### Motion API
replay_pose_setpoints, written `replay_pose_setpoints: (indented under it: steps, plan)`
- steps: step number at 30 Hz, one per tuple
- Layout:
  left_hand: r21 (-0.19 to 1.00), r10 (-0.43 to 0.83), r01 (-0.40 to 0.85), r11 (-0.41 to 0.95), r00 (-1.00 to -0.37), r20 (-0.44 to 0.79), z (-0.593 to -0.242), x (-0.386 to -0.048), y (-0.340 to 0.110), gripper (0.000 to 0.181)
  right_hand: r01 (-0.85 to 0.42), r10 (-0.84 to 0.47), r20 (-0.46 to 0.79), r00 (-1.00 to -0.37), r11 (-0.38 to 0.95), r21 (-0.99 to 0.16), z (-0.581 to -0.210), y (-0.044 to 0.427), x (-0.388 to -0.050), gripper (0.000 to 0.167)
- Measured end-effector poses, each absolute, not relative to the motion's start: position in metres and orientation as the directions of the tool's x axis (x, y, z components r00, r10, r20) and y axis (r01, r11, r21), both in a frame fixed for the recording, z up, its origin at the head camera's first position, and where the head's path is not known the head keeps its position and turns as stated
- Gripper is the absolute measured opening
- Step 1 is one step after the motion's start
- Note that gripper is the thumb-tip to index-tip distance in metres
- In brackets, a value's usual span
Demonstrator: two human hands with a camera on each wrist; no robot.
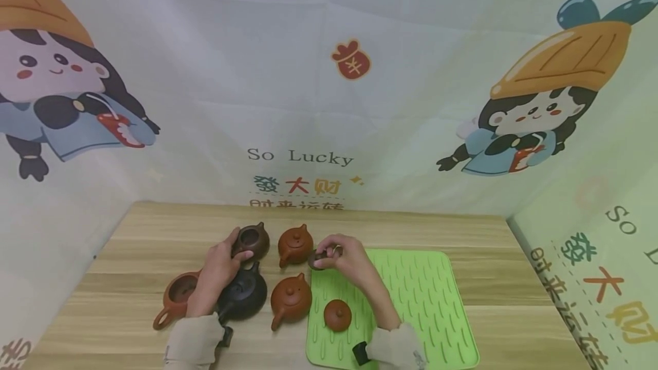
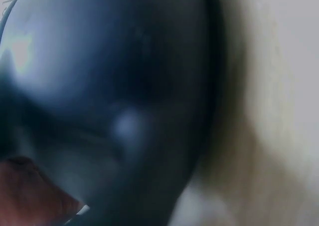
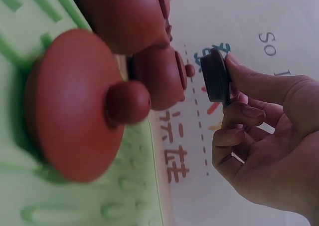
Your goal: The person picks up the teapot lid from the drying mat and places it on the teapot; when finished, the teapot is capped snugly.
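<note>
In the head view my left hand (image 1: 222,267) holds a dark brown teapot (image 1: 260,245) by its side, and its top opening shows no lid. A dark lid (image 3: 215,76) is pinched between the thumb and fingers of my right hand (image 3: 269,131), held above the surface in the right wrist view. From the head view, that right hand (image 1: 352,260) is over the upper left corner of the green mat (image 1: 426,301). A black teapot (image 1: 244,296) sits below the brown one and fills much of the left wrist view.
Two lidded reddish teapots (image 1: 295,245) (image 1: 292,300) stand between my hands. An open reddish teapot (image 1: 175,301) is at the left, under my left forearm. A reddish lid (image 1: 337,316) lies knob up on the mat. A printed cloth (image 1: 288,73) hangs behind the wooden table (image 1: 483,278).
</note>
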State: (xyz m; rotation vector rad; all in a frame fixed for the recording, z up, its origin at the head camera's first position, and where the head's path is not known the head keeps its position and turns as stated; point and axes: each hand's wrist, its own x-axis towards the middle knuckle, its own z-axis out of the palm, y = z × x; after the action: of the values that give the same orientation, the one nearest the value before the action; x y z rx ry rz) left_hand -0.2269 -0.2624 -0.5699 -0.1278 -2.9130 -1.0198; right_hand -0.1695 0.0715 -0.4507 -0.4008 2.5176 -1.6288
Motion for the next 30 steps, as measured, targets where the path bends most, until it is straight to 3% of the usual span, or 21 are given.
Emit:
replay_pose_setpoints:
  steps: [13, 24, 30]
  plan:
    - [0.644, 0.049, 0.033, 0.764, -0.999, -0.007, -0.483, -0.184, -0.227, 0.071, -0.226, -0.352, 0.077, -0.933, 0.406, -0.886, -0.444, 0.038, -0.179, 0.016]
    - [0.645, 0.045, 0.043, 0.763, -0.999, 0.014, -0.484, -0.186, -0.227, 0.07, -0.24, -0.379, 0.064, -0.923, 0.438, -0.866, -0.441, 0.01, -0.193, 0.017]
    - [0.646, 0.041, 0.077, 0.759, -0.997, 0.071, -0.504, -0.194, -0.233, 0.071, -0.236, -0.379, 0.06, -0.924, 0.439, -0.867, -0.441, 0.001, -0.199, 0.016]
